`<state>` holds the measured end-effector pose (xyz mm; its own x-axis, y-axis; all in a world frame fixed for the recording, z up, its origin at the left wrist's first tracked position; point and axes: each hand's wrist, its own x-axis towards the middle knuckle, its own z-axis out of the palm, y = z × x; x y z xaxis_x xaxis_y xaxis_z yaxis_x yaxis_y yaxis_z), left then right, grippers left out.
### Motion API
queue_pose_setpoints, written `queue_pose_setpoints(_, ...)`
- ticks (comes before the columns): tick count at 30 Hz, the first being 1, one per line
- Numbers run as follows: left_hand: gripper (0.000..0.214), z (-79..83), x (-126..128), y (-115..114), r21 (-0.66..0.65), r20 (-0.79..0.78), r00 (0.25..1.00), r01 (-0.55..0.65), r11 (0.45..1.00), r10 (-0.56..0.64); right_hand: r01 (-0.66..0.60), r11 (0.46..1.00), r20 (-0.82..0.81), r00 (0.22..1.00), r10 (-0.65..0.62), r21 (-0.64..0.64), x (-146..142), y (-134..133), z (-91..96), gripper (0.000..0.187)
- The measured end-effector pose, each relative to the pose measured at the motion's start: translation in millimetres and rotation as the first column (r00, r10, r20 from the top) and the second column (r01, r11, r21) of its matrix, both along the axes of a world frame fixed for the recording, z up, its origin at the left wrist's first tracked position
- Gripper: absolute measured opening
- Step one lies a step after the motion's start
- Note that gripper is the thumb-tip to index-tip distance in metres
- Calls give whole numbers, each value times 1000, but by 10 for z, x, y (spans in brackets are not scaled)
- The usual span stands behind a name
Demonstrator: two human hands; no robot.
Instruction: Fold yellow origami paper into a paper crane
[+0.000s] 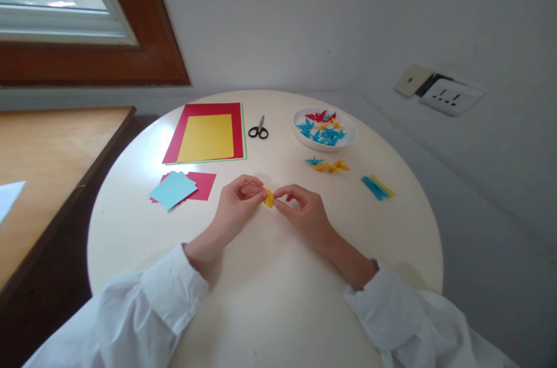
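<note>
Between my two hands, over the middle of the round white table [270,275], is a small folded piece of yellow paper [269,198]. My left hand [241,198] pinches its left edge between thumb and fingers. From the other side, my right hand [304,211] grips it the same way. The fingertips cover parts of the paper, so its exact folded form is hard to make out. Beyond my right hand lie a blue paper crane [314,161] and some yellow paper cranes [337,166].
A white dish [300,137] at the back right holds several red, blue and yellow cranes. Black-handled scissors [258,131] lie left of it. Large coloured sheets [206,137] and small light-blue squares [174,189] lie on the left. Folded paper strips [375,188] lie on the right.
</note>
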<state>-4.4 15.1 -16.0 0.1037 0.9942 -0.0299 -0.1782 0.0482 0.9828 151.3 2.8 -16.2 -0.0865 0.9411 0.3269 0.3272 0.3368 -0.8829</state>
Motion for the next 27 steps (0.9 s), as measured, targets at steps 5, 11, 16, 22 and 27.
queue_pose_setpoints(5, 21, 43, 14, -12, 11, -41, 999, -27, 1000, 28, -8, 999, -98, 995, 5, -37, -18, 9, -12, 5)
queue_pose_setpoints(11, 23, 85, 21, -18, 28, -36, 998, -40, 999, 41, -20, 988, -263, 964, -22, -154, -30, 18, -14, 11)
queue_pose_setpoints(16, 19, 83, -6, -7, 110, -124, 983, -118, 987, 131, -7, 980, -367, 928, -68, -201, -16, 33, -5, 17)
queue_pose_setpoints(22, 20, 61, 0, -21, 142, -196, 974, -87, 986, 114, 78, 985, -325, 937, -126, -156, -1, 58, -21, 17)
queue_pose_setpoints(27, 16, 37, 13, -39, 223, -265, 960, -30, 974, 90, 80, 992, -251, 963, -102, -95, -7, 39, -9, 11)
